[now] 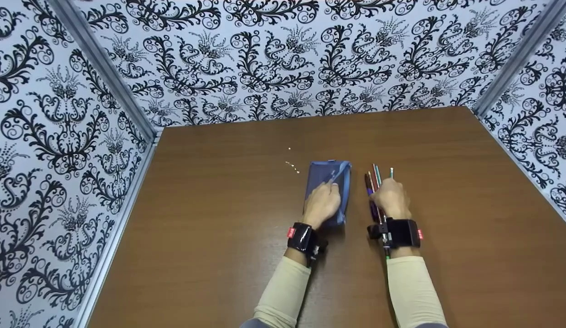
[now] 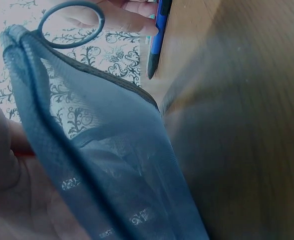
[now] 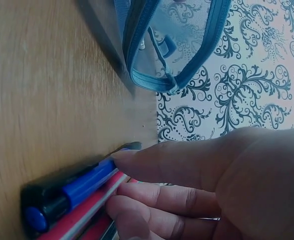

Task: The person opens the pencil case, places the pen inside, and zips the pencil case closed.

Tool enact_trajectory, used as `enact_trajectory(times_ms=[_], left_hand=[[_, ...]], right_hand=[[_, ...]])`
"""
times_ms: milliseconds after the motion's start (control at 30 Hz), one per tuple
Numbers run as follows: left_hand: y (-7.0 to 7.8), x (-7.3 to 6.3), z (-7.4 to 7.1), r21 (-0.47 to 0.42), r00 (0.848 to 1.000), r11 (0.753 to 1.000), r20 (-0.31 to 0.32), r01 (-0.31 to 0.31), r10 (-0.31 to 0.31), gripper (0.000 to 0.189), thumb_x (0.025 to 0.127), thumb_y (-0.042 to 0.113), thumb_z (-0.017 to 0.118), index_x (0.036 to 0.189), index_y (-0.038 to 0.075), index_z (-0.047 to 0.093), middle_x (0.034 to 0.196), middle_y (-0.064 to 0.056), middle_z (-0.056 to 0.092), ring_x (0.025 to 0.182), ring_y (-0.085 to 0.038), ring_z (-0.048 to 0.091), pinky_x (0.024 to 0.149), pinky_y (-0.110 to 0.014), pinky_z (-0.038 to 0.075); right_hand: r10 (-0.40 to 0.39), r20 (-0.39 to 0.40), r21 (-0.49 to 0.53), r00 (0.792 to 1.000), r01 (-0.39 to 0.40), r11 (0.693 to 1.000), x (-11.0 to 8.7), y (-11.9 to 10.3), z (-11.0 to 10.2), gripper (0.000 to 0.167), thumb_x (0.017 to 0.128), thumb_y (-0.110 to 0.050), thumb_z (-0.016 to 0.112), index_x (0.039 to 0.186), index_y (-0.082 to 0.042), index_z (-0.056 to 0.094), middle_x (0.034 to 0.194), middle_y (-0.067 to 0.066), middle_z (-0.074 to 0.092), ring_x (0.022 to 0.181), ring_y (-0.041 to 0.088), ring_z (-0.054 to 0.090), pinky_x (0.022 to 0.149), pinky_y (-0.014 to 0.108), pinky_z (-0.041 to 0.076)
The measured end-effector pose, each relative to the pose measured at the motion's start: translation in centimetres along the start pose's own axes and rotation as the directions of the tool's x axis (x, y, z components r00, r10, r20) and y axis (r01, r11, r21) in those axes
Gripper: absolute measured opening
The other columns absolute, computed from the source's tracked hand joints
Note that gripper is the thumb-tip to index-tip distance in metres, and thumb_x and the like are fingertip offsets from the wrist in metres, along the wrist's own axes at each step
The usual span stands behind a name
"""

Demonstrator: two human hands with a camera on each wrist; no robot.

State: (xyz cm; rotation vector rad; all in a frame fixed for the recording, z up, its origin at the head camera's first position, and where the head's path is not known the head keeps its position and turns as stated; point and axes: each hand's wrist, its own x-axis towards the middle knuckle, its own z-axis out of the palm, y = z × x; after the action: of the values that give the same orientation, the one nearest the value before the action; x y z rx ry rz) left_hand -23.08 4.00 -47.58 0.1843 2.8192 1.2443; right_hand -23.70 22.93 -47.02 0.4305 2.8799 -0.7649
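Note:
A blue see-through mesh pencil case (image 1: 314,175) stands on the table with its zipped mouth agape in the right wrist view. My left hand (image 1: 323,202) grips the case by its side, and part of that hand shows through the mesh in the left wrist view. To the right of the case, my right hand (image 1: 392,198) pinches a bunch of pens and pencils. Its thumb lies on a blue pen (image 3: 89,184), while the fingers curl against the red pencils (image 3: 77,220) beside it. One pencil end (image 1: 391,171) sticks out beyond the right hand.
The brown wooden table (image 1: 210,205) is bounded by patterned walls (image 1: 274,59) at the back and both sides. Small pale specks (image 1: 292,166) lie on the table left of the case. A loop (image 2: 72,25) hangs at the case's end.

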Motion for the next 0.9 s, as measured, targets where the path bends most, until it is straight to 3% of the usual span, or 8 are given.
enact_trajectory(times_ms=[267, 600, 900], left_hand=[[0.01, 0.00, 0.03, 0.001, 1.000, 1.000, 0.001, 0.005, -0.005, 0.046, 0.105, 0.031, 0.034, 0.112, 0.005, 0.071, 0.114, -0.011, 0.066, 0.108, -0.034, 0.065, 0.091, -0.046, 0.051], [-0.06, -0.02, 0.05, 0.002, 1.000, 1.000, 0.014, 0.025, -0.025, 0.047, 0.105, 0.033, 0.033, 0.112, 0.006, 0.071, 0.113, -0.011, 0.066, 0.103, -0.033, 0.065, 0.088, -0.045, 0.051], [-0.04, 0.06, 0.01, 0.043, 1.000, 0.999, -0.012, -0.024, 0.024, 0.048, 0.103, 0.029, 0.032, 0.119, 0.004, 0.070, 0.116, -0.013, 0.068, 0.110, -0.035, 0.065, 0.092, -0.048, 0.051]], right_hand=[[-0.024, -0.017, 0.017, 1.000, 0.024, 1.000, -0.11, -0.23, 0.12, 0.015, 0.081, -0.014, 0.070, 0.071, -0.004, 0.064, 0.095, 0.025, 0.068, 0.085, 0.038, 0.064, 0.069, 0.050, 0.050], [-0.021, 0.010, 0.020, 1.000, 0.021, 1.000, -0.13, -0.28, 0.19, 0.017, 0.083, -0.013, 0.070, 0.070, -0.005, 0.062, 0.091, 0.023, 0.067, 0.081, 0.035, 0.063, 0.068, 0.046, 0.051], [-0.007, 0.013, 0.018, 1.000, 0.007, 1.000, 0.16, -0.69, 0.51, 0.012, 0.081, -0.010, 0.062, 0.072, -0.003, 0.063, 0.098, 0.027, 0.066, 0.086, 0.038, 0.064, 0.072, 0.050, 0.053]])
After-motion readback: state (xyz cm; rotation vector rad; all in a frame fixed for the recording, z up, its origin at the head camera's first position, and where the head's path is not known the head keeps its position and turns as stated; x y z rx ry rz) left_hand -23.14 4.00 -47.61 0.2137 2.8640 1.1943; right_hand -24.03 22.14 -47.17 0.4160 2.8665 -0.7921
